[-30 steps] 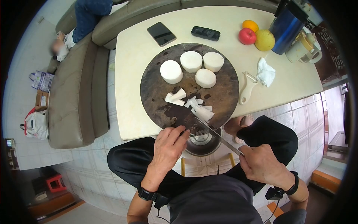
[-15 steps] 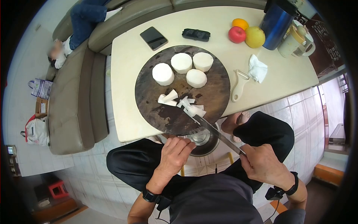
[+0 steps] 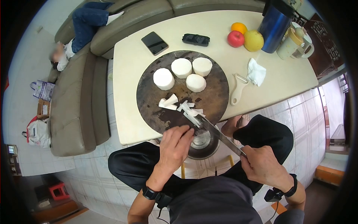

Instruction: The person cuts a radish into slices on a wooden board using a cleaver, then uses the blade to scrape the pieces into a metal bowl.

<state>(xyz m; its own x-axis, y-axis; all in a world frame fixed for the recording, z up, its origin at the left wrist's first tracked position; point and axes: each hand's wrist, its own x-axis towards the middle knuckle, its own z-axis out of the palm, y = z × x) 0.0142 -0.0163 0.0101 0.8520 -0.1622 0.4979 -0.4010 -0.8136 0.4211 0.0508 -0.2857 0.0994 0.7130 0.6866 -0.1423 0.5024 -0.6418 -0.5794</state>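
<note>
My right hand (image 3: 263,166) grips the handle of a kitchen knife (image 3: 222,138), whose blade slants up to the left over the front edge of a round dark chopping board (image 3: 149,115). Thin white radish strips (image 3: 192,117) lie at the blade's tip, partly on it. My left hand (image 3: 174,146) is at the board's front edge, just left of the blade, fingers stretched toward the strips. Some wedge-shaped radish pieces (image 3: 168,102) lie left of the strips. Several thick peeled radish chunks (image 3: 164,79) stand farther back on the board. A metal bowl (image 3: 203,153) sits below the board's edge, between my knees.
On the cream table (image 3: 125,89) are a phone (image 3: 154,43), a black wrapped object (image 3: 195,40), fruit (image 3: 253,40), a blue flask (image 3: 276,28), a jug (image 3: 291,44), a peeler (image 3: 238,89) and a white cloth (image 3: 256,72). A person lies on the sofa (image 3: 72,112) at left.
My left hand has moved up from below the board to its front edge, closer to the strips. The knife has shifted little. The view has tilted slightly, so the table sits lower.
</note>
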